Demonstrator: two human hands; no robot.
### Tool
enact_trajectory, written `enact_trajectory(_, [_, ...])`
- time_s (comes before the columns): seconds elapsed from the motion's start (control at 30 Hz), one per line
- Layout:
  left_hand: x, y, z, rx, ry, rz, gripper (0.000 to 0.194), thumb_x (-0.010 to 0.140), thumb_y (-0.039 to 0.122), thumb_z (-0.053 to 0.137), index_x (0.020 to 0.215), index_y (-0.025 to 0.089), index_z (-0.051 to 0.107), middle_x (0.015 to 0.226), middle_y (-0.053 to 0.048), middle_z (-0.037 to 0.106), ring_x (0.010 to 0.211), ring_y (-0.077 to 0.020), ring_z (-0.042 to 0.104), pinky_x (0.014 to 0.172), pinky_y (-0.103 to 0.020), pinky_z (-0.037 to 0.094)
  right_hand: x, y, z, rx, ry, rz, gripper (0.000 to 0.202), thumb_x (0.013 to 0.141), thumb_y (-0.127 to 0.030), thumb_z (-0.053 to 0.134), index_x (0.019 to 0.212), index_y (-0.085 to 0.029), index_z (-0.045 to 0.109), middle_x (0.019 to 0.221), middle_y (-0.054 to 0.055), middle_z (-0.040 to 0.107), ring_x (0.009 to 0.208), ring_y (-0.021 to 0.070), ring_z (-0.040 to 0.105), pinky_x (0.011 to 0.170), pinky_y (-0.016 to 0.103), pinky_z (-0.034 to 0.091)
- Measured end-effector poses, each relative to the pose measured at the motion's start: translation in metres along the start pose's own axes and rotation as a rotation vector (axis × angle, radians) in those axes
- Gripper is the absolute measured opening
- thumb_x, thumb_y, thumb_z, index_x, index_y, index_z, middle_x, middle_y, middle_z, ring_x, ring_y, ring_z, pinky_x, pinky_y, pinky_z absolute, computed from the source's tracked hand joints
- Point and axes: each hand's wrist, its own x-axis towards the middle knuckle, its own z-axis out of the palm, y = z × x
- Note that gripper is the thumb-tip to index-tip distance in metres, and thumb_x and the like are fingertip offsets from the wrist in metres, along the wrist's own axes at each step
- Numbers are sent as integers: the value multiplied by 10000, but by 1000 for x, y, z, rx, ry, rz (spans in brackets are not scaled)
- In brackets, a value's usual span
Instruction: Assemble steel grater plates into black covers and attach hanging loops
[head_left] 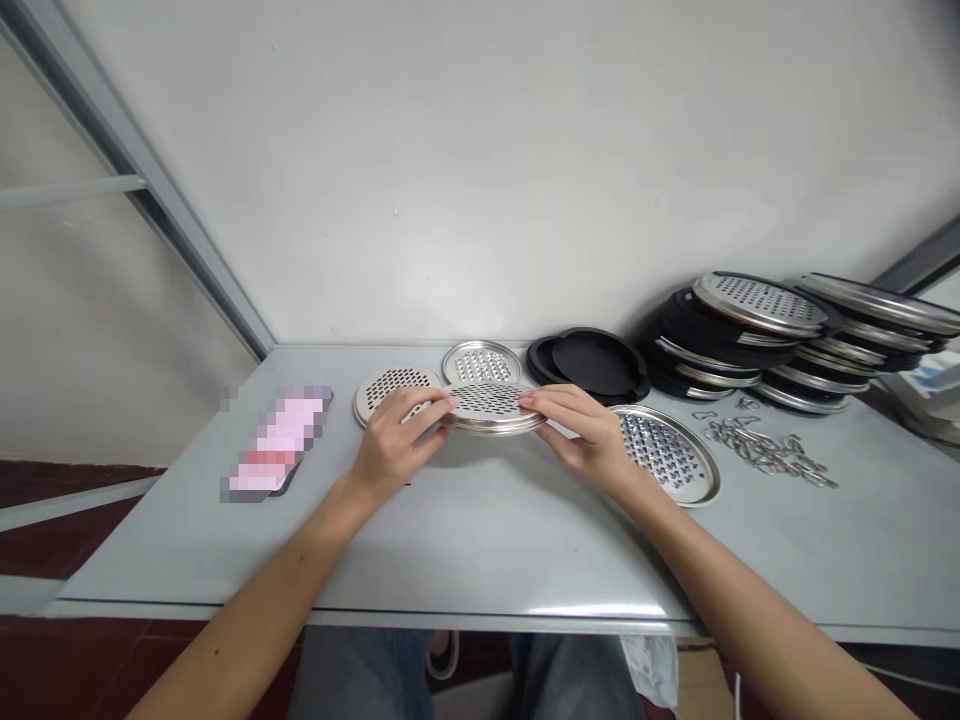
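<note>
Several round metal grater discs (487, 402), stacked together, are held between my two hands above the middle of the table. My left hand (399, 440) pinches the stack's left edge, and my right hand (589, 432) grips its right edge. To the left, partly behind my left fingers, lies a disc with dark holes (397, 382). Another disc (481, 363) rests behind the held stack. A larger grater disc (667, 455) lies on the table beside my right wrist, partly covered by it. Black round trays (596, 362) sit behind my right hand.
On the grey table (480, 560), tall stacks of discs and black trays (720, 335) stand at the back right. A pile of metal clips (769, 447) lies before them. A blurred phone (277, 440) is at the left. A wall (480, 180) rises behind.
</note>
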Motion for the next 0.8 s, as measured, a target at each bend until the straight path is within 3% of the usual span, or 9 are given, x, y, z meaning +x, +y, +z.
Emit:
enact_trajectory(0.17, [1, 2, -3, 49, 7, 7, 264, 867, 126, 588, 1083, 268, 639, 973, -31, 711, 956, -197, 647, 826, -362, 524, 1, -7, 2, -72, -20, 50, 435, 877, -178, 581, 1285, -329, 572, 1242, 61, 651, 1140, 260, 601, 973, 477, 495])
enact_trajectory(0.27, [4, -3, -11, 136, 47, -49, 222, 871, 164, 595, 1056, 267, 662, 924, -32, 712, 891, -202, 657, 772, -355, 509, 3, -10, 2, -178, -11, 172, 549, 868, -261, 589, 1397, -278, 442, 1477, 104, 419, 1335, 300, 426, 1092, 508, 380])
enact_trajectory(0.33, [5, -11, -20, 210, 101, -79, 222, 863, 167, 610, 1048, 271, 675, 924, -37, 704, 888, -210, 651, 771, -362, 495, 3, -8, 3, -213, -14, 247, 637, 852, -307, 602, 1439, -243, 360, 1525, 126, 320, 1390, 307, 338, 1128, 502, 329])
enact_trajectory(0.47, [3, -28, -34, 350, 167, -82, 274, 852, 145, 619, 1069, 295, 691, 900, -35, 692, 913, -228, 621, 799, -385, 466, -5, 8, 7, -283, -106, 406, 609, 846, -348, 587, 1401, -188, 392, 1492, 180, 333, 1379, 329, 343, 1121, 514, 324])
enact_trajectory(0.6, [-3, -37, -34, 445, 44, -126, 265, 875, 163, 587, 1063, 303, 711, 872, -48, 685, 881, -241, 593, 767, -395, 431, -16, 23, 15, -335, -197, 521, 657, 843, -393, 568, 1413, -139, 366, 1513, 234, 265, 1385, 383, 310, 1095, 575, 323])
enact_trajectory(0.8, [-5, -28, -25, 452, -174, -108, 241, 856, 129, 583, 960, 291, 729, 862, -39, 684, 887, -236, 586, 734, -379, 421, -17, 22, 18, -322, -233, 401, 565, 866, -366, 534, 1384, -169, 423, 1475, 198, 363, 1369, 348, 340, 1096, 559, 332])
